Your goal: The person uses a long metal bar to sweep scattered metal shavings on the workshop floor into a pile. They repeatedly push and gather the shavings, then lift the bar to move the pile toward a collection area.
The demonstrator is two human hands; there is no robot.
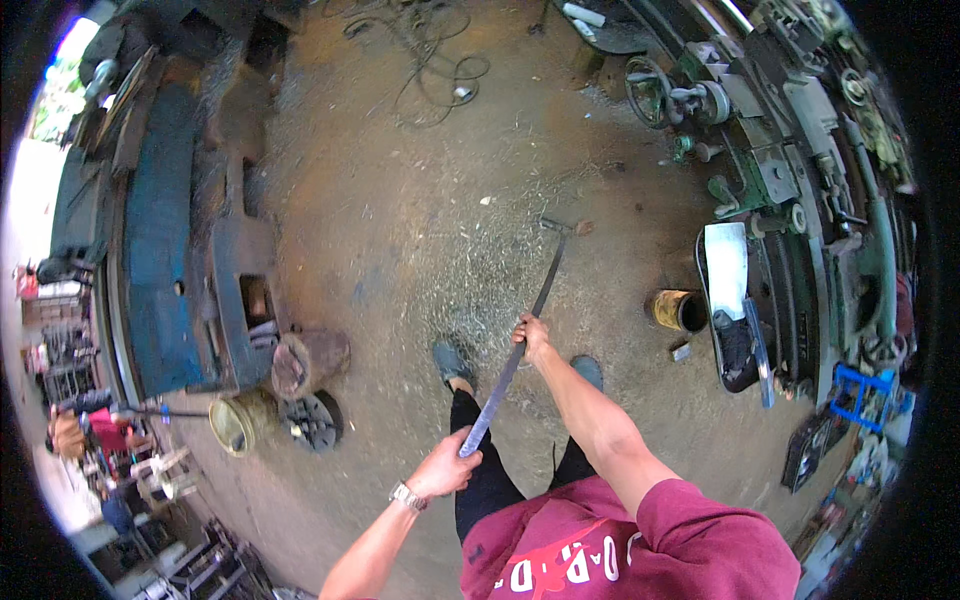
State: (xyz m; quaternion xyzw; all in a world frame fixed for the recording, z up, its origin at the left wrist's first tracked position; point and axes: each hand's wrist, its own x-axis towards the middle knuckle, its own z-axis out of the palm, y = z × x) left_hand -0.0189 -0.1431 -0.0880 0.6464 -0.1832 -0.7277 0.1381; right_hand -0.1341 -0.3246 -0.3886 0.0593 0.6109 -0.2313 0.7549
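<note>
Bar (494, 396) is held by both hands, and the fingers are closed round it. Its near end is enclosed by the left hand (443, 468), while its middle part is gripped by the right hand (532, 335), set farther forward. From the right fingers, the dark length is extended away over the floor (380, 250); whether the floor is touched by its tip cannot be told. A small crosspiece (556, 224) is seen at the far end; whether it is joined to the bar cannot be told. A watch (407, 496) is worn on the left wrist.

Brown, stained ground is strewn with pale shavings (480, 260), most thickly ahead of the shoes (451, 362). To the right, a yellow tin (664, 308) is seen near a green machine (765, 170) fitted with handwheels. To the left, a rusty drum (318, 360), a bucket (262, 410) and a black disc (310, 420) are grouped near a blue machine bed (160, 240). Beyond, a tangled cable (428, 58) is spread on the floor.
</note>
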